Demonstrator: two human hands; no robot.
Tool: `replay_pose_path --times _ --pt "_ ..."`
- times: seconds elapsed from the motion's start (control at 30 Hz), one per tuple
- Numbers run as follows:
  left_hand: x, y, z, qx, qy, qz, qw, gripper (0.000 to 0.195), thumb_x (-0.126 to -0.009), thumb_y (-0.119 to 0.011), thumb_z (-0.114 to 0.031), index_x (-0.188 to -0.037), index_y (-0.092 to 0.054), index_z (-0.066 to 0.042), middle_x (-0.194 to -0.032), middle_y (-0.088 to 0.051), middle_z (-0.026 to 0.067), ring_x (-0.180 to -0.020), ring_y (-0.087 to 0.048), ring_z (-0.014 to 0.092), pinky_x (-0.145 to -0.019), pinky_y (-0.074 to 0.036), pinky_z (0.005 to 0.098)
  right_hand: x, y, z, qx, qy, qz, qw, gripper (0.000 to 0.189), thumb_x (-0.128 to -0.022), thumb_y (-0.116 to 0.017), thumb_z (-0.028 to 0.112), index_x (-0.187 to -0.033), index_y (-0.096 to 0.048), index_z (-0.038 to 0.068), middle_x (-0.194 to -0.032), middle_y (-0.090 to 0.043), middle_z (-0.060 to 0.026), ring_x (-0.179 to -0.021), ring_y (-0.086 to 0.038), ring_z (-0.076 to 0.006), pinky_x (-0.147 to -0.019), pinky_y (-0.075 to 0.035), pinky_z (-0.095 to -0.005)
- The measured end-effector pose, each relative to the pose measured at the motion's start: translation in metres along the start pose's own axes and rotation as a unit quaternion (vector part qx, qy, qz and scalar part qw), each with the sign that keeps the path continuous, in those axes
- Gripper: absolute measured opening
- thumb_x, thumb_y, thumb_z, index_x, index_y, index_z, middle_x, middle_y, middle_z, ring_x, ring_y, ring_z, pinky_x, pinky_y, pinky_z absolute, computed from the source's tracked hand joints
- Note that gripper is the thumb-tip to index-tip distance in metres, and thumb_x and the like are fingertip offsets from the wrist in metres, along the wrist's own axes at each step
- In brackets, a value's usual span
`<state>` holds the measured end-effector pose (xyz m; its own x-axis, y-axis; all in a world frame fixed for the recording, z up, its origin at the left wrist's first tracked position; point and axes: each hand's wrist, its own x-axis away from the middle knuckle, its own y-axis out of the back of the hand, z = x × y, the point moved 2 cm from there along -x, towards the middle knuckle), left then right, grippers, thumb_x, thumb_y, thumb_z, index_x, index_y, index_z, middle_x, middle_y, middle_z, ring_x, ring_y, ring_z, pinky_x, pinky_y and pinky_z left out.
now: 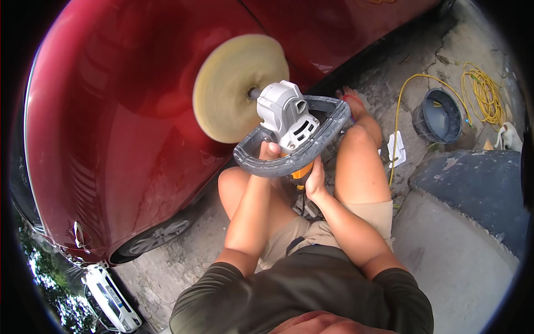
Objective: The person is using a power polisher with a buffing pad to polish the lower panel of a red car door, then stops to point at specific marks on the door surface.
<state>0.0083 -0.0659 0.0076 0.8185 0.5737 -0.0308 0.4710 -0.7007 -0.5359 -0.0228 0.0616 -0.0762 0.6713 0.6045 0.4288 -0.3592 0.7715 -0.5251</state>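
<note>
A rotary car polisher (pixel 285 110) with a grey-white gear head sits in both my hands. Its round yellow polishing pad (pixel 229 92) looks blurred and faces the red car's body panel (pixel 154 125), against it or very near; the contact side is hidden. My left hand (pixel 269 152) grips the machine by the loop handle (pixel 288 165), thumb showing inside the loop and most fingers hidden. Around the orange motor housing (pixel 302 172), my right hand (pixel 316 179) is closed at its right side.
To the right stand a black bucket (pixel 438 117) holding liquid, a coiled yellow hose (pixel 486 96) and a white dog (pixel 510 137). White paper (pixel 396 149) lies on the cracked concrete. A raised concrete slab (pixel 454 250) is beside my right leg. A white car (pixel 110 298) stands at lower left.
</note>
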Motion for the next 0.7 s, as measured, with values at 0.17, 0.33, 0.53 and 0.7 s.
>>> replay_pose_path --times 0.17,0.33,0.53,0.7 --pt "0.045 0.0 -0.03 -0.004 -0.036 -0.027 0.999 0.084 -0.086 -0.086 -0.048 -0.148 -0.049 -0.005 -0.133 -0.063 0.0051 -0.116 -0.061 0.019 -0.101 -0.046 0.034 0.002 0.002 -0.009 0.116 -0.015 0.125 0.985 0.078 -0.112 -0.028 0.06 -0.105 -0.071 -0.004 -0.097 -0.074 -0.0101 -0.096 -0.065 -0.0183 -0.092 -0.048 -0.0337" --pt "0.16 0.018 -0.078 -0.038 -0.123 -0.13 0.983 0.082 -0.086 -0.085 -0.05 -0.144 -0.051 -0.004 -0.126 -0.064 0.0054 -0.111 -0.061 0.019 -0.098 -0.046 0.0343 0.049 -0.026 -0.009 0.252 -0.051 0.312 0.915 0.079 -0.113 -0.026 0.061 -0.117 -0.07 -0.005 -0.112 -0.075 -0.0128 -0.111 -0.064 -0.02 -0.104 -0.044 -0.0352" --pt "0.282 0.007 -0.061 -0.046 -0.175 -0.253 0.951 0.08 -0.086 -0.084 -0.053 -0.141 -0.053 -0.003 -0.119 -0.065 0.0058 -0.104 -0.062 0.019 -0.093 -0.047 0.0347 0.11 -0.021 -0.029 0.326 -0.005 0.445 0.834 0.073 -0.113 -0.027 0.055 -0.125 -0.069 -0.003 -0.117 -0.074 -0.0155 -0.113 -0.065 -0.023 -0.104 -0.044 -0.036" --pt "0.285 0.013 -0.046 -0.034 -0.18 -0.291 0.939 0.079 -0.086 -0.083 -0.055 -0.138 -0.055 -0.002 -0.112 -0.065 0.0061 -0.099 -0.062 0.019 -0.089 -0.047 0.035 0.105 -0.016 -0.03 0.296 -0.053 0.409 0.861 0.07 -0.113 -0.029 0.052 -0.105 -0.071 -0.004 -0.091 -0.074 -0.0156 -0.089 -0.067 -0.023 -0.086 -0.05 -0.0377"
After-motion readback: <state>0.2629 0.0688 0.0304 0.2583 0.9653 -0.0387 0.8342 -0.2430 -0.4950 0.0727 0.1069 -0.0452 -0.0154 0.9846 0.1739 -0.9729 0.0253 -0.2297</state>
